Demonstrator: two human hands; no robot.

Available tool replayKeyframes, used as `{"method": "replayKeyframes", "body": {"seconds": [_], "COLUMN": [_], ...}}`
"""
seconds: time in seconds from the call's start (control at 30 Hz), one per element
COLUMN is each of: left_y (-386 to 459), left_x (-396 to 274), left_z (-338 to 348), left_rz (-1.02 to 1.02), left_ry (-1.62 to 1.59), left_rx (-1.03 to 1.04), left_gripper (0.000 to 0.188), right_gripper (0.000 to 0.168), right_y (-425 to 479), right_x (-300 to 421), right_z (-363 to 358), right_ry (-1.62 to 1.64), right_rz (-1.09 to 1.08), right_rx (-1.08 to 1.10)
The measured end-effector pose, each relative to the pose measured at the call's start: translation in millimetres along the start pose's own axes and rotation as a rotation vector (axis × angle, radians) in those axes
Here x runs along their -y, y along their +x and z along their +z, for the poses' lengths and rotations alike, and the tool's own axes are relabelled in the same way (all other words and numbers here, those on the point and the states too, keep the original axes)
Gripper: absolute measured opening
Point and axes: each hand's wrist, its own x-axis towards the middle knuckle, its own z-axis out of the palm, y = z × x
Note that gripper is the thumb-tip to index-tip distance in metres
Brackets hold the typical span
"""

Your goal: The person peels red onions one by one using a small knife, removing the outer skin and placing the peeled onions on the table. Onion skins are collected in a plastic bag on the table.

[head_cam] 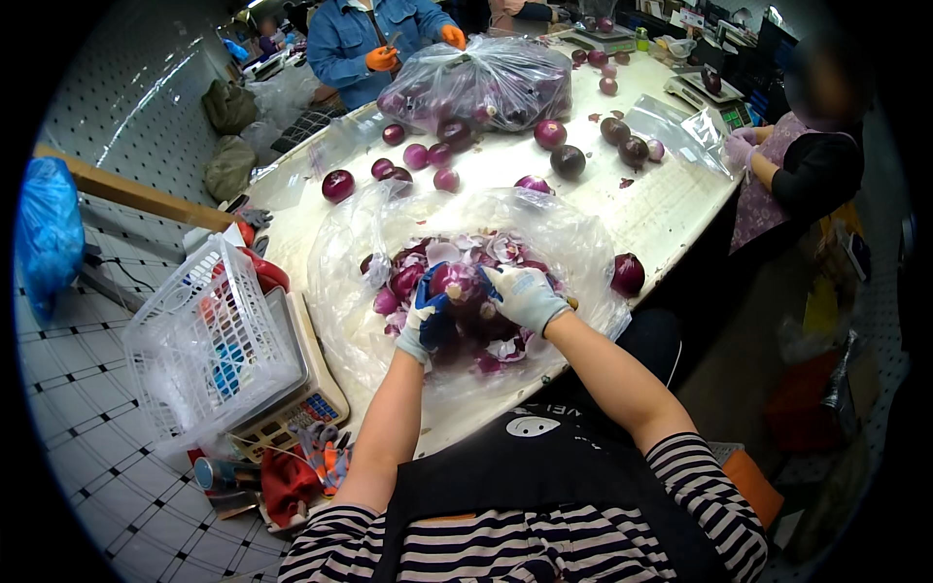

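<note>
A red onion sits in the grip of my left hand, which wears a white and blue work glove. My right hand, gloved alike, has its fingers curled at the onion's right side. A small brownish end pokes out by the heel of that hand; what it belongs to is hidden. Under both hands lies a spread clear plastic bag with several red onions and loose onion skins in it.
Loose red onions lie beyond the bag, and one is at its right. A tied bag of onions stands farther back. At left, a white plastic basket rests on a scale. Co-workers stand across and at right.
</note>
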Motion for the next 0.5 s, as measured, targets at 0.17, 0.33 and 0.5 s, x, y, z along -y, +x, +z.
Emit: {"method": "replayKeyframes", "body": {"seconds": [0.17,0.33,0.5], "left_y": [-1.9,-8.1,-10.0], "left_x": [9.2,7.0,6.8], "left_z": [-10.5,-11.3,-15.7], "left_rz": [0.006,-0.036,-0.042], "left_ry": [-0.009,0.049,0.032], "left_rx": [-0.001,-0.030,0.015], "left_gripper": [0.055,0.057,0.057], "right_gripper": [0.045,0.039,0.028], "right_y": [3.0,7.9,12.6], "right_x": [-0.4,-6.5,-11.5], "right_z": [7.4,9.3,14.2], "right_ry": [0.006,0.091,0.185], "right_rz": [0.015,0.055,0.049], "right_rx": [0.010,0.093,0.112]}}
